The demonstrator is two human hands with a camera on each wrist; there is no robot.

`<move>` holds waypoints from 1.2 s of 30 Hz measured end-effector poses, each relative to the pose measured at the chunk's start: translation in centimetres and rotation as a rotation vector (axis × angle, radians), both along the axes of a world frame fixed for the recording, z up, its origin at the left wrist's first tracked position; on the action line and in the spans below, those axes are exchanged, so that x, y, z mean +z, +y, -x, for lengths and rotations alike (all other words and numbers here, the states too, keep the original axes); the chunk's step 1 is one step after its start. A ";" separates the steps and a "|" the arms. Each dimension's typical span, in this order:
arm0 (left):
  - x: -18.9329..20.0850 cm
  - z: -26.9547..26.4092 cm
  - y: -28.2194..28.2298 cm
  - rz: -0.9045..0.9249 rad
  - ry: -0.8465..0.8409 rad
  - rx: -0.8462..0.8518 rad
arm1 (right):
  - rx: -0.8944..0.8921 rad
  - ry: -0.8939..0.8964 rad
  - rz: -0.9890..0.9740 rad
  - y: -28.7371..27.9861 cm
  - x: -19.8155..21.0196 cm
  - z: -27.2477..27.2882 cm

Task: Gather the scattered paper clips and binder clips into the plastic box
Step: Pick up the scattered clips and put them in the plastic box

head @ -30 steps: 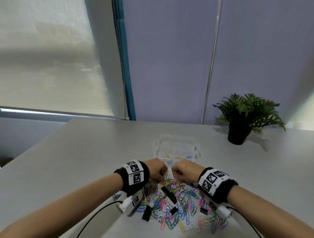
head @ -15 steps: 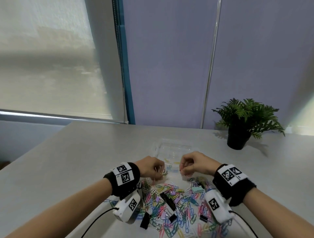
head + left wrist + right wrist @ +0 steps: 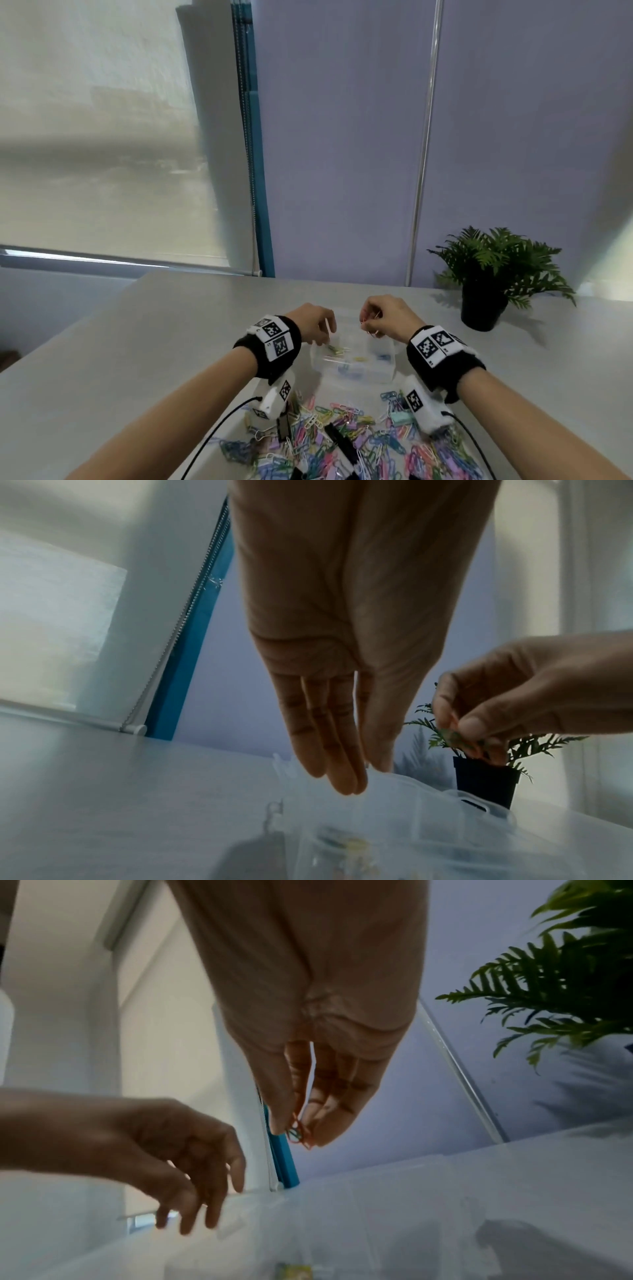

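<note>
Just paper clips (image 3: 298,1133) between right fingertips (image 3: 279,1123)

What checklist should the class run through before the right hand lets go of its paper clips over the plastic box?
1. Right hand pinches paper clips between thumb and fingers: ok.
2. That grip is above the plastic box: ok.
3. Box lid open, compartments reachable: ok.
4. Left hand has fingers straight, holding nothing: ok.
5. Left hand is out of the drop path: cannot tell; it hangs over the box's left part.
6. Table pile all gathered: not ok; many clips remain.
</note>
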State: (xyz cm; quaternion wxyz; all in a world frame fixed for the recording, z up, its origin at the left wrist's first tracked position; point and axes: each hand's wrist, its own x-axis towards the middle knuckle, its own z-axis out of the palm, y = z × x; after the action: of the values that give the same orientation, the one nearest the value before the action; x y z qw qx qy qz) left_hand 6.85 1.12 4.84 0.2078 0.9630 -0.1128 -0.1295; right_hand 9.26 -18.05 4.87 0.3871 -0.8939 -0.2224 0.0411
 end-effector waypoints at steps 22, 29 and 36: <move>-4.3 5.9 -1.2 -0.323 0.104 -0.164 | 0.257 -0.083 0.838 5.2 -4.9 6.2; -4.6 6.0 -1.0 -0.259 0.108 -0.150 | 0.219 -0.045 0.705 5.2 -5.2 6.2; -4.2 5.8 -0.2 -0.182 0.123 -0.144 | 0.232 0.070 0.514 4.0 -5.1 6.1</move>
State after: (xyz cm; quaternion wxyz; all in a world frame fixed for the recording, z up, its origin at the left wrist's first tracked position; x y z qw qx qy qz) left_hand 1.06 0.94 0.68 0.1162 0.9575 -0.1564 -0.2125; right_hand 3.12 -14.06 -0.24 0.1477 -0.9293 -0.2920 0.1712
